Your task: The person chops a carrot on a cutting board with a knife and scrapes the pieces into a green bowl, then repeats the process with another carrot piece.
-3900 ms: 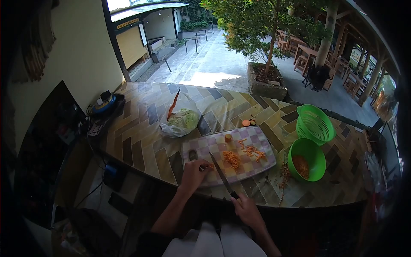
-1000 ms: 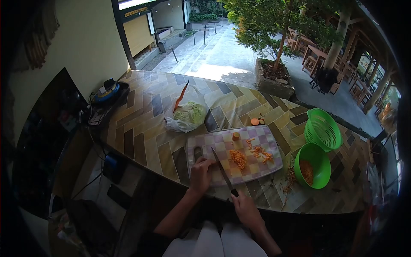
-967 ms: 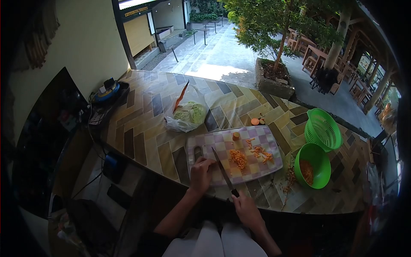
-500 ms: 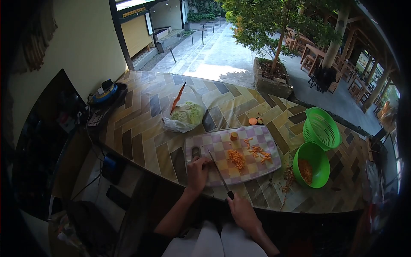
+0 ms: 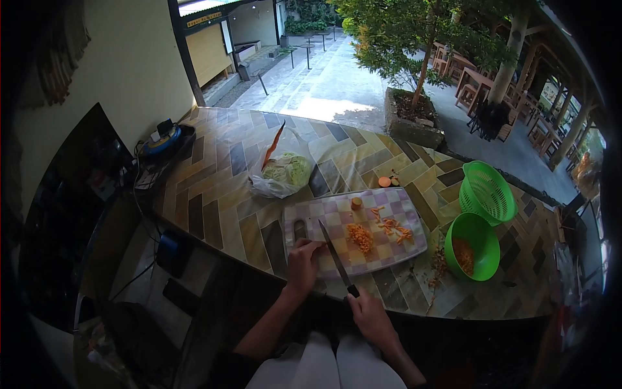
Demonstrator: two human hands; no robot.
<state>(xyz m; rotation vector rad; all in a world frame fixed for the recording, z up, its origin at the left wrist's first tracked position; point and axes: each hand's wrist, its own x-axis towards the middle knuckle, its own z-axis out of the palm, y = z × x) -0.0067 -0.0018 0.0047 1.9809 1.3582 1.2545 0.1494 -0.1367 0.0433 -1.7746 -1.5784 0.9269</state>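
My right hand (image 5: 370,316) is closed around the black handle of a kitchen knife (image 5: 337,259), its blade pointing up and left over the cutting board. At the board's lower left, my left hand (image 5: 302,264) has its fingers pressed together close beside the blade; what they hold, if anything, is hidden. The checkered cutting board (image 5: 311,211) carries a heap of finely diced carrot (image 5: 359,238), several loose carrot sticks (image 5: 395,229) and an upright carrot chunk (image 5: 356,203).
Right of the board, a green bowl (image 5: 487,249) holds orange bits, with a green strainer basket (image 5: 476,194) behind it. Scraps (image 5: 439,266) lie beside the bowl. Behind the board are carrot ends (image 5: 385,181) and a plastic bag with cabbage (image 5: 289,170) and a thin carrot (image 5: 273,144).
The knife and right hand have shifted slightly, the blade now lying a little further right. My left hand stays at the board's lower left. The view has moved a little.
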